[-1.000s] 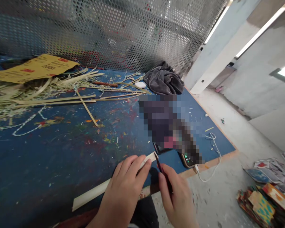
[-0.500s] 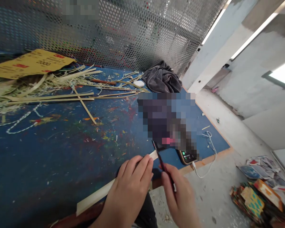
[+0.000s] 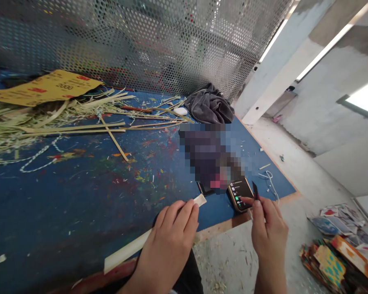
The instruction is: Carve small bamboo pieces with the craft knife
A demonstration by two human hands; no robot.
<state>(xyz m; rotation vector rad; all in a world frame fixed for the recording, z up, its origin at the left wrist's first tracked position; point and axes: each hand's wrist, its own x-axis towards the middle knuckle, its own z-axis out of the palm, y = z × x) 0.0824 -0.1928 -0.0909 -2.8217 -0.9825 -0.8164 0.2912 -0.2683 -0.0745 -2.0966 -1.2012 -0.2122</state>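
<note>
A pale, flat bamboo strip (image 3: 127, 250) lies along the front edge of the blue table, one end poking out past my fingers. My left hand (image 3: 170, 237) is closed over it and presses it to the tabletop. In my right hand (image 3: 270, 228) is a dark knife (image 3: 255, 190), its blade pointing up. That hand's index finger reaches out over the lit screen of a phone (image 3: 239, 204); whether it touches the glass I cannot tell. Most of the knife's handle is hidden by the fingers.
Shaved strips (image 3: 76, 130) and twisted cord lie at the left under yellow sandpaper (image 3: 64, 85). A grey cloth (image 3: 210, 104) sits by the perforated metal screen (image 3: 159, 53). A white cable (image 3: 270, 179) rests near the right edge. Painted boards (image 3: 331, 261) lie on the floor.
My right hand has moved right with the knife, away from the strip's end to the phone, and its index finger now sticks out. My left hand stays on the strip.
</note>
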